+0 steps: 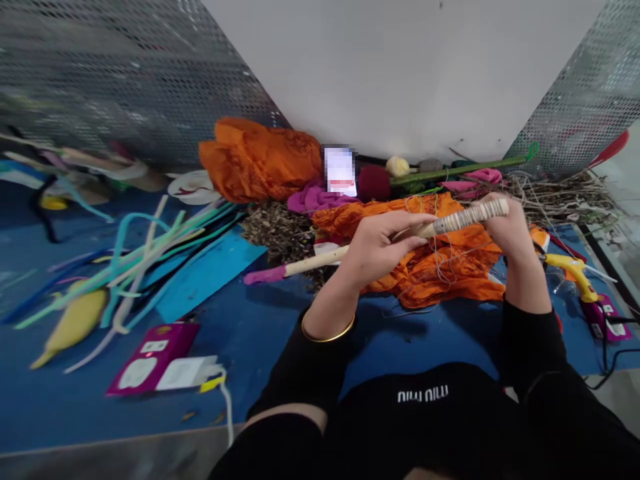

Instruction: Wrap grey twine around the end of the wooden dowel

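A pale wooden stick (pixel 320 261) with a magenta lower end slants up to the right in front of me. Its upper part is wrapped with grey and cream cord, and loose thread (pixel 443 263) hangs below the wrapping. My left hand (pixel 383 247) is closed round the stick just below the wrapped part, thumb and fingers pinching it. At the stick's top end is my right hand (pixel 507 227), closed behind the wrapped tip, its fingertips mostly hidden. Under both hands lies a crumpled orange cloth (pixel 430 287) on the blue table (pixel 280 347).
Twigs (pixel 565 193) and a yellow glue gun (pixel 575 270) lie at the right. Left are coloured strips (pixel 123 267), a yellow gourd-like object (pixel 77 320), a blue sheet (pixel 210 273) and a purple power strip (pixel 155 357). Behind are a bunched orange cloth (pixel 260 160) and a phone (pixel 341 172).
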`<state>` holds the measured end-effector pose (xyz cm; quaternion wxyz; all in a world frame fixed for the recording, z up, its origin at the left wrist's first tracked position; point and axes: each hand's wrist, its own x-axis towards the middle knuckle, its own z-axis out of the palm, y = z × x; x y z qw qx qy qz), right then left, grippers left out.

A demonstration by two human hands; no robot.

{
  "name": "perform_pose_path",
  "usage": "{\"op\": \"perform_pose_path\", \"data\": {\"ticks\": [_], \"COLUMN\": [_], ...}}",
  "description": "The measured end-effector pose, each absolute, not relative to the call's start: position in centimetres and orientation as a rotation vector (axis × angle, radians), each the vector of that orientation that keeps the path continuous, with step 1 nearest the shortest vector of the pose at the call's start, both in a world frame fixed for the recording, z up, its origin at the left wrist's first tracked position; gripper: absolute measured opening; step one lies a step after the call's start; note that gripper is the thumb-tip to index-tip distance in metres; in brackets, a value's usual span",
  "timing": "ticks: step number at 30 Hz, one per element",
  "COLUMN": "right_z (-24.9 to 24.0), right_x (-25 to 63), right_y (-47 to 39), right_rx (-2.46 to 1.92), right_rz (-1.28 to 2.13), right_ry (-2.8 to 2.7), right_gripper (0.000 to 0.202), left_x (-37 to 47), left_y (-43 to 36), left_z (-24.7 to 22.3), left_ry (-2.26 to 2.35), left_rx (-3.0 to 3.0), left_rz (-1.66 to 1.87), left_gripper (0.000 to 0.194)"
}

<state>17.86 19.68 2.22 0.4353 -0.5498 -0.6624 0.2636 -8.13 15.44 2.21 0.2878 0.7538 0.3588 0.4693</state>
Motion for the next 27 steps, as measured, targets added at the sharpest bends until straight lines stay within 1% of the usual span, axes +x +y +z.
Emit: {"op": "perform_pose_path", "data": {"ticks": [2, 4, 5, 7, 9, 13, 15, 17, 20, 23, 27], "right_z": [1.9, 1.9, 1.9, 1.6, 1.1, -0.6, -1.4, -1.7, -1.2, -0.4, 0.1], "right_x": [17.7, 17.4, 17.1, 16.2, 14.8, 11.3, 10.0, 9.4, 9.8, 10.6, 10.8], "right_y": [19.6, 19.4, 19.3, 19.1, 18.9, 18.1, 17.5, 17.1, 16.9, 16.7, 15.7], "right_rx": [-1.457, -1.425, -1.382, -1.289, -1.160, -0.791, -0.703, -0.734, -0.869, -0.912, -0.830], "right_rz": [0.710, 0.773, 0.753, 0.649, 0.663, 1.118, 1.249, 1.302, 1.338, 1.196, 0.684], "right_ry": [-2.014, -2.233, -2.221, -2.012, -1.765, -1.515, -1.483, -1.470, -1.492, -1.561, -1.530], "right_gripper": [0.031, 0.030, 0.029, 0.030, 0.034, 0.048, 0.054, 0.050, 0.031, 0.030, 0.034], "left_x": [-8.1, -8.0, -7.9, -7.8, -7.7, -7.4, -7.3, -7.3, -7.4, -7.6, -7.7], "left_y": [15.6, 15.7, 15.8, 15.9, 15.9, 15.8, 15.7, 15.7, 15.8, 16.0, 16.2], "left_z": [2.1, 2.0, 2.0, 2.0, 2.0, 2.1, 2.2, 2.2, 2.4, 2.5, 2.7], "left_ry": [1.008, 1.057, 1.072, 1.079, 1.077, 1.097, 1.099, 1.105, 1.126, 1.151, 1.235], "left_rx": [1.952, 1.928, 1.920, 1.909, 1.909, 1.922, 1.917, 1.907, 1.895, 1.893, 1.927], "left_rz": [1.306, 1.343, 1.354, 1.376, 1.396, 1.411, 1.412, 1.406, 1.408, 1.434, 1.454], "left_gripper": [0.034, 0.036, 0.036, 0.037, 0.036, 0.036, 0.037, 0.037, 0.038, 0.039, 0.038]}}
